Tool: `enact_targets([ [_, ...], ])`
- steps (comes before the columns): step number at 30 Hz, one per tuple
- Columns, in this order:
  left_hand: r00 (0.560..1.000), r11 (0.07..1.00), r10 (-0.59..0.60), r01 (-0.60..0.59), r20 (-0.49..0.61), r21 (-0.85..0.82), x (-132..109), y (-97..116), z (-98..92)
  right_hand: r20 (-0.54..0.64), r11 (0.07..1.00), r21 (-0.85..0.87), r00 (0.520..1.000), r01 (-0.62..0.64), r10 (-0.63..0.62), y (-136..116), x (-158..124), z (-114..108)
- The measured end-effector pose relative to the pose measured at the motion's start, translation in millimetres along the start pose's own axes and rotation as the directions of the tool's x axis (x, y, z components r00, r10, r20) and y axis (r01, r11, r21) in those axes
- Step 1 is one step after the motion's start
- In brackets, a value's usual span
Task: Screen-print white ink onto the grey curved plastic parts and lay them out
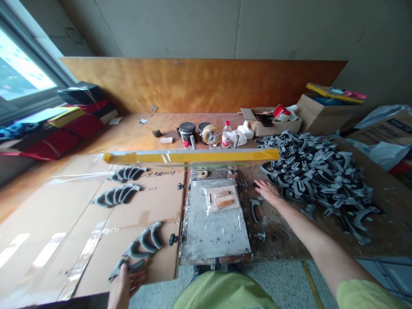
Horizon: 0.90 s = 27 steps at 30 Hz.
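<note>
My left hand [126,283] is closed on a grey curved plastic part [116,270] at the near edge of the cardboard sheet. More parts of this kind [146,240] lie just beyond it in a fanned row. Farther up the cardboard are two other rows of curved parts, an upper row [127,173] and a lower row [116,195]. My right hand [268,192] reaches over the table with fingers stretched out, left of a large heap of grey and black curved parts [317,176]. Below it, a single curved part [254,210] lies beside the metal plate.
The flat metal plate [212,236] has black knobs at its sides. A yellow-taped bar [193,156] spans above its far end. Behind are black tubs [187,129], a red-capped bottle [226,135] and an open cardboard box [257,124]. Folded fabric stacks [64,133] sit at left.
</note>
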<state>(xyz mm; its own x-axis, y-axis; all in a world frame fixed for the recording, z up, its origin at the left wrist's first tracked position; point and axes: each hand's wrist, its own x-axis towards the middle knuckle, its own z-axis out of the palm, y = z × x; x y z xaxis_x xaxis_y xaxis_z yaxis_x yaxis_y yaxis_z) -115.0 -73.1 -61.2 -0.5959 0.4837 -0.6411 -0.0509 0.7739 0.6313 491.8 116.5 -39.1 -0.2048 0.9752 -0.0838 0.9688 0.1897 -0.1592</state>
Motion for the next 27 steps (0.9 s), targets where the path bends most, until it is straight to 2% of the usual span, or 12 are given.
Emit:
enact_targets([
  [2,0.996,0.994,-0.091,0.093,-0.023,0.063,7,7,-1.4,0.020,0.996,-0.082,0.999,0.029,-0.028,10,-8,0],
  [4,0.996,0.969,-0.093,0.091,-0.002,0.229,12,16,-9.0,-0.035,0.994,-0.108,0.999,0.000,-0.004,16,-15,-2],
  [7,0.998,0.914,0.030,-0.048,0.051,0.402,10,43,-18.9,-0.175,0.999,-0.013,0.983,-0.051,0.048,-4,-17,-6],
  [9,0.978,0.913,0.188,-0.209,0.093,0.349,-2,78,-14.7,-0.250,0.995,0.088,0.968,0.042,-0.018,-39,-14,-8],
  [11,0.920,0.900,0.371,-0.390,0.126,0.196,-25,126,0.0,-0.278,0.963,0.139,0.942,0.231,-0.186,-85,-7,-11],
  [14,0.763,0.777,0.629,-0.623,0.149,-0.087,-69,205,31.7,-0.244,0.901,0.116,0.891,0.419,-0.383,-146,4,-14],
  [16,0.642,0.657,0.752,-0.711,0.150,-0.252,-100,249,50.9,-0.219,0.895,0.080,0.883,0.440,-0.415,-168,10,-16],
  [19,0.535,0.534,0.836,-0.742,0.123,-0.405,-134,292,69.9,-0.191,0.912,0.044,0.900,0.408,-0.393,-178,12,-15],
  [21,0.498,0.495,0.860,-0.762,0.111,-0.417,-146,304,76.3,-0.178,0.924,0.018,0.911,0.381,-0.372,-179,7,-15],
  [23,0.479,0.489,0.868,-0.785,0.128,-0.380,-151,305,78.6,-0.165,0.936,-0.020,0.922,0.351,-0.349,-182,-1,-14],
  [25,0.479,0.506,0.862,-0.784,0.167,-0.360,-153,297,76.9,-0.171,0.944,-0.052,0.928,0.326,-0.330,-184,-8,-17],
  [27,0.492,0.529,0.848,-0.763,0.197,-0.370,-154,281,71.1,-0.231,0.956,-0.035,0.928,0.291,-0.291,-181,-11,-24],
])
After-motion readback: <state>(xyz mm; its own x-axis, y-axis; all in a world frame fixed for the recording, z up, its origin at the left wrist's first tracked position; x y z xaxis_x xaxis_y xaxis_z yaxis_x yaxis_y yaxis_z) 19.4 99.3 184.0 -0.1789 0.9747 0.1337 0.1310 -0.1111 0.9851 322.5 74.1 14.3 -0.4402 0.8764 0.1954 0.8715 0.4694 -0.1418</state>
